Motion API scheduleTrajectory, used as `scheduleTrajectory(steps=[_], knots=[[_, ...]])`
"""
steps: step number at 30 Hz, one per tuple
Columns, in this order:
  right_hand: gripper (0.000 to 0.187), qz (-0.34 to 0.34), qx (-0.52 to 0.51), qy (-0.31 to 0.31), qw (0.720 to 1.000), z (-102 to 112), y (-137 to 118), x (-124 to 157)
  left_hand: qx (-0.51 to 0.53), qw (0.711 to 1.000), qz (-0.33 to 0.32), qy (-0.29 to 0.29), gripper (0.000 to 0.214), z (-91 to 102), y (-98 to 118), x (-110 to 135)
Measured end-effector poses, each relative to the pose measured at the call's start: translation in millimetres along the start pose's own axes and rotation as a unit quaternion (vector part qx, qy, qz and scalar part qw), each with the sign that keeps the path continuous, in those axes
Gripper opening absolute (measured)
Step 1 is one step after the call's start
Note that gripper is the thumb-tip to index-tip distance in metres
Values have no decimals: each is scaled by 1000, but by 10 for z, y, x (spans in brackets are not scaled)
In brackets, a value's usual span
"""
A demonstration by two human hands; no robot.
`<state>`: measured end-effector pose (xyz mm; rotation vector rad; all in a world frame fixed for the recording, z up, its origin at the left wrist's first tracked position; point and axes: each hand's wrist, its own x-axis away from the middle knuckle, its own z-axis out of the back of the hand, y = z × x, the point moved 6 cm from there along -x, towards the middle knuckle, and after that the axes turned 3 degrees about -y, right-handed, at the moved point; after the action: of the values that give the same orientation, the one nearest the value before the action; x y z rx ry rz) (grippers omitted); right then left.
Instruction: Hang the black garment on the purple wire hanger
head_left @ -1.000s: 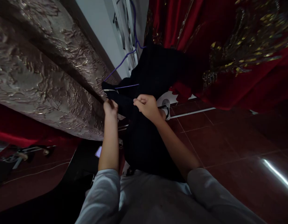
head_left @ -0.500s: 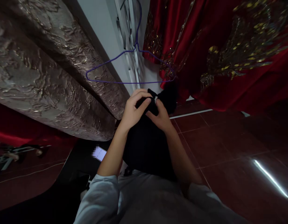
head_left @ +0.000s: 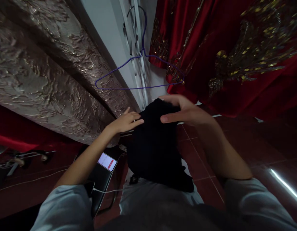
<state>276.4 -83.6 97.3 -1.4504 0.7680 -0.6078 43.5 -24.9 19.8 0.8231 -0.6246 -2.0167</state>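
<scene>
A black garment (head_left: pixel 154 144) hangs folded in front of me, held up by both hands. My right hand (head_left: pixel 184 110) lies over its top edge, fingers curled round the cloth. My left hand (head_left: pixel 125 121) presses flat against its left side, fingers stretched out. Just above the hands an empty purple wire hanger (head_left: pixel 138 72) hangs against the white wall.
A shiny beige brocade garment (head_left: pixel 47 73) hangs at the left. Red dresses with gold embroidery (head_left: pixel 235 54) hang at the right. A lit phone (head_left: pixel 107 161) lies on a dark surface below my left arm, with a white cable. The floor is dark red tile (head_left: pixel 247 150).
The black garment came off the purple hanger, which now hangs empty. My hands bunched the cloth together, then spread apart, the right over the top and the left flat on its side.
</scene>
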Motion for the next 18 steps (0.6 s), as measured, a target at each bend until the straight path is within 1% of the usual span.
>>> scheduleTrajectory(steps=[1, 2, 3, 5, 6, 7, 8, 10, 11, 12, 13, 14, 15, 17, 18], knots=[[26, 48, 70, 37, 996, 100, -114, 28, -71, 996, 0, -62, 38, 41, -59, 11], [21, 104, 132, 86, 982, 206, -218, 38, -150, 982, -1, -115, 33, 108, -104, 27], [19, 164, 177, 139, 960, 311, -302, 29, -214, 967, 7, -141, 30, 216, -133, 43], [15, 273, 213, 237, 908, 512, -344, -67, -287, 947, 47, -135, 28, 485, -117, 75], [13, 304, 210, 273, 888, 612, -282, -172, -298, 942, 66, -137, 28, 586, -73, 103], [12, 320, 205, 302, 875, 709, -173, -309, -294, 942, 80, -139, 29, 658, -11, 137], [16, 309, 208, 320, 871, 800, -21, -479, -274, 947, 91, -138, 31, 706, 56, 176], [20, 240, 181, 324, 897, 968, 368, -835, -215, 965, 112, -104, 36, 783, 160, 257], [22, 189, 167, 327, 911, 1043, 569, -969, -192, 971, 122, -77, 37, 818, 180, 298], [22, 162, 167, 327, 916, 1093, 721, -1048, -184, 973, 131, -49, 37, 852, 178, 337], [20, 145, 172, 336, 915, 1136, 828, -1067, -192, 971, 137, -27, 36, 881, 162, 372], [18, 141, 186, 348, 908, 1164, 882, -1035, -211, 967, 139, -15, 36, 901, 139, 399], [20, 150, 203, 363, 897, 1178, 883, -959, -234, 963, 134, -15, 35, 908, 118, 414], [32, 173, 233, 394, 872, 1175, 785, -736, -263, 958, 107, -31, 34, 899, 112, 410], [37, 179, 243, 401, 865, 1158, 709, -624, -270, 959, 88, -29, 33, 906, 137, 392]])
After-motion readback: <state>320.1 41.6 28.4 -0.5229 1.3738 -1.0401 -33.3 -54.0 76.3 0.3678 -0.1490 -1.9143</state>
